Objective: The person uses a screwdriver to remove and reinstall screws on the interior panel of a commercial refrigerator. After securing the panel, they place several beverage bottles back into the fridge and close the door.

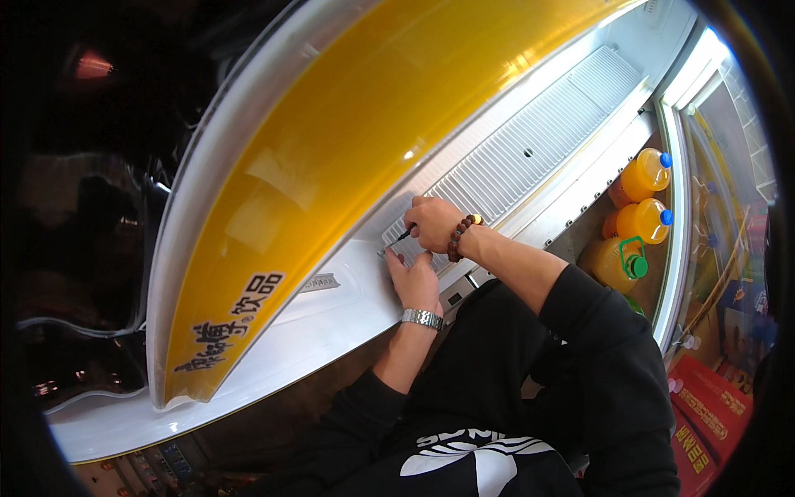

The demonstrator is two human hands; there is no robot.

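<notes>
Gripping a thin dark tool (403, 235), the right hand (432, 224) closes its fingers tightly round the handle and aims the tip at the lower left corner of a white slatted vent grille (513, 161) on a display cooler's top panel. A brown bead bracelet (460, 236) circles that wrist. The left hand (414, 277) lies just beneath, fingers flat against the grille's corner and the white panel (339, 311), holding nothing; a metal watch (422, 318) sits on its wrist. A big curved yellow sign (348, 149) with a white rim bulges just to the left, crowding both hands. To the right, orange drink bottles (644, 199) with blue caps and one green-handled jug (617, 261) stand inside the lit cooler. Red cartons (704, 414) lie further down at the right edge. Black sleeves fill the lower frame.
</notes>
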